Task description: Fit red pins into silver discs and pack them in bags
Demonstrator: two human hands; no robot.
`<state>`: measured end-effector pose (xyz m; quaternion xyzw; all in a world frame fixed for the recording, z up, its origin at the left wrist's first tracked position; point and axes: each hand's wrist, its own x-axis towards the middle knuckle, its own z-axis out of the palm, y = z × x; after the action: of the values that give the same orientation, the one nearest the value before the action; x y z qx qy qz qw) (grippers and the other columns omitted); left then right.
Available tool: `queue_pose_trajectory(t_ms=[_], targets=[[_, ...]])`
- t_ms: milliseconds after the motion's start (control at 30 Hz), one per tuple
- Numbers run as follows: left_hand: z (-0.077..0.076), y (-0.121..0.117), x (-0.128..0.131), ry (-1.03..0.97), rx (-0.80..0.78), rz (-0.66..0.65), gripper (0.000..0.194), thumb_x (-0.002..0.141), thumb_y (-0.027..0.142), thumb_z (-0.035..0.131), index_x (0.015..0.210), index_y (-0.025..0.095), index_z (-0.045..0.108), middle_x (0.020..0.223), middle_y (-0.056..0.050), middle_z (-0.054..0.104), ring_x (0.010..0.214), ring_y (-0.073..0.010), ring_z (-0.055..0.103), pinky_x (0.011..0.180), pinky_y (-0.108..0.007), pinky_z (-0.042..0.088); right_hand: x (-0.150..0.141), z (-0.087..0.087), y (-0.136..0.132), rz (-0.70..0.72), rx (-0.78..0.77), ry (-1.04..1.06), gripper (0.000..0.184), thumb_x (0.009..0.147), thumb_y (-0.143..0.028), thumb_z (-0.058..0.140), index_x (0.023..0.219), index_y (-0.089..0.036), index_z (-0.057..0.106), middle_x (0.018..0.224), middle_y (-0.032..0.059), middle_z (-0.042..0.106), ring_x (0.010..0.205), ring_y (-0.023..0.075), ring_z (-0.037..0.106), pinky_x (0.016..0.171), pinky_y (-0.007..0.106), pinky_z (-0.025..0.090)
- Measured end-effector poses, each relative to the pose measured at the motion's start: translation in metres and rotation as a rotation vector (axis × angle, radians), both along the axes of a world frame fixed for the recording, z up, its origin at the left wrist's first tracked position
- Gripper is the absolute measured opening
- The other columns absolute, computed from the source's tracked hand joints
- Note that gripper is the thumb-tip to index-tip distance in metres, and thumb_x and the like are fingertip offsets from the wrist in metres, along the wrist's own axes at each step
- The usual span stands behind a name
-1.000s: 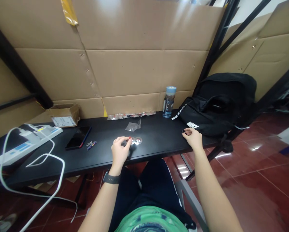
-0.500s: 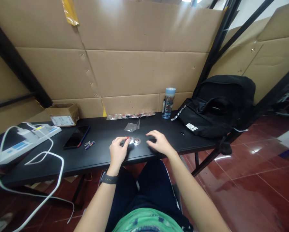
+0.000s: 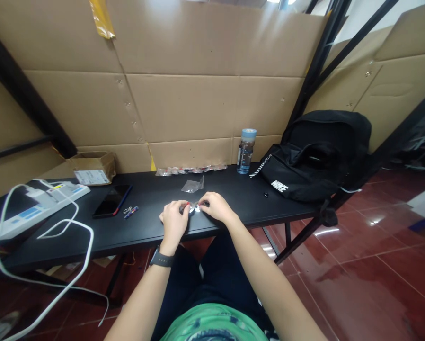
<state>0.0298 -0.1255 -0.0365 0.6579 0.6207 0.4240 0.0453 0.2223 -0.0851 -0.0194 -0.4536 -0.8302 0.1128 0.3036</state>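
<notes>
Close to the table's front edge, a small shiny round piece (image 3: 197, 208) lies between my hands, partly covered by fingers. My left hand (image 3: 175, 219) is closed in a pinch at its left side, with a bit of red at the fingertips. My right hand (image 3: 216, 207) grips the right side with thumb and forefinger. Whether the piece is one disc or two joined ones I cannot tell. Just behind the hands lies a crumpled clear plastic bag (image 3: 192, 185).
Small clear packets (image 3: 191, 170) line the cardboard wall. A water bottle (image 3: 246, 151) and black backpack (image 3: 315, 156) stand right; a tiny black item (image 3: 266, 194) lies before the backpack. Left are a phone (image 3: 112, 201), small coloured pieces (image 3: 130, 212), power strip (image 3: 35, 210) and cardboard box (image 3: 93, 168).
My right hand has moved left from open beside the shiny round piece to gripping its right side. My left hand keeps its pinch in nearly the same spot.
</notes>
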Motion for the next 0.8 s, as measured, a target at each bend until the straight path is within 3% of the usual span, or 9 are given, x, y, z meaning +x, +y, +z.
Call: queue_pose_trajectory(t_ms=[167, 300, 500, 600, 800], targets=[[0.003, -0.002, 0.001, 0.014, -0.022, 0.003, 0.012, 0.095, 0.029, 0.066, 0.092, 0.027, 0.077, 0.104, -0.007, 0.078, 0.106, -0.033, 0.064, 0.091, -0.044, 0.044, -0.005, -0.006, -0.003, -0.064, 0.03, 0.02, 0.009, 0.095, -0.021, 0.073, 0.096, -0.024, 0.082, 0.104, 0.0059, 0.078, 0.093, 0.0242, 0.065, 0.09, 0.039, 0.05], [0.008, -0.005, 0.002, 0.027, -0.053, -0.014, 0.012, 0.095, 0.025, 0.066, 0.092, 0.027, 0.077, 0.103, -0.005, 0.078, 0.106, -0.0296, 0.064, 0.093, -0.041, 0.043, -0.008, -0.01, -0.009, -0.154, 0.114, 0.157, 0.011, 0.098, -0.021, 0.069, 0.097, -0.024, 0.079, 0.105, 0.0041, 0.078, 0.096, 0.0225, 0.064, 0.093, 0.037, 0.049], [0.011, -0.009, 0.004, -0.012, -0.025, -0.013, 0.012, 0.096, 0.028, 0.066, 0.095, 0.029, 0.078, 0.104, -0.003, 0.079, 0.109, -0.0289, 0.065, 0.095, -0.041, 0.043, -0.007, -0.011, -0.016, -0.147, 0.161, 0.219, 0.011, 0.097, -0.019, 0.069, 0.094, -0.024, 0.078, 0.103, 0.0036, 0.076, 0.097, 0.0218, 0.065, 0.097, 0.036, 0.05], [0.007, -0.009, 0.001, -0.106, 0.024, 0.006, 0.012, 0.096, 0.032, 0.067, 0.096, 0.028, 0.079, 0.102, -0.002, 0.08, 0.108, -0.0283, 0.068, 0.1, -0.042, 0.044, -0.005, -0.011, -0.016, -0.195, 0.154, 0.276, 0.012, 0.095, -0.017, 0.068, 0.091, -0.023, 0.078, 0.1, 0.0048, 0.075, 0.096, 0.0224, 0.066, 0.095, 0.037, 0.051], [-0.002, 0.007, -0.001, -0.465, 0.023, -0.111, 0.021, 0.089, 0.044, 0.075, 0.095, 0.024, 0.08, 0.096, -0.004, 0.082, 0.097, -0.0254, 0.076, 0.095, -0.038, 0.054, -0.015, -0.009, -0.02, -0.106, 0.089, 0.715, 0.014, 0.096, -0.029, 0.067, 0.092, -0.02, 0.076, 0.099, 0.0065, 0.074, 0.087, 0.0193, 0.072, 0.078, 0.03, 0.059]])
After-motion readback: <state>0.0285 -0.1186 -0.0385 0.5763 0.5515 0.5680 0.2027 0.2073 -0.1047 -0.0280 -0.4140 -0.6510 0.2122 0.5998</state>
